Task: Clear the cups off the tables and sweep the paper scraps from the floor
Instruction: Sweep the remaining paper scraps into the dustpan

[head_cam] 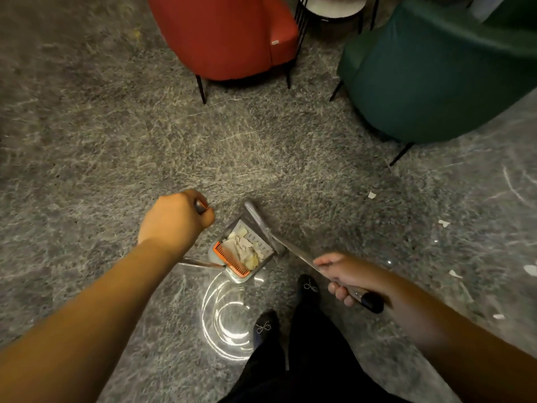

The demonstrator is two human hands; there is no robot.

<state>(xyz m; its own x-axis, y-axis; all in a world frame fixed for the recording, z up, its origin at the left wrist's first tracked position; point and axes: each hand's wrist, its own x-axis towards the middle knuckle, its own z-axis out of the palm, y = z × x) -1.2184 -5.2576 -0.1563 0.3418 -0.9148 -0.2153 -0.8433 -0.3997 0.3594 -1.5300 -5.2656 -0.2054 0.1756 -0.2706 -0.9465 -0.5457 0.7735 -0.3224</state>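
A heap of paper scraps (245, 248) already lies in the grey dustpan (232, 274) with its orange comb edge, which stands on the speckled floor (116, 141) just ahead of my feet; my left hand (174, 219) is curled tight round the top of its upright handle, and my right hand (345, 276) grips the broom handle (305, 258), the broom head (257, 221) touching the pan's far rim. By my reckoning the sweeping is partly done: several loose scraps (443, 223) lie scattered on the floor to my right, well apart from the pan. The red chair (226, 36) and green armchair (436, 77) stand ahead, and no cups or table tops are in view, so I cannot judge that part.
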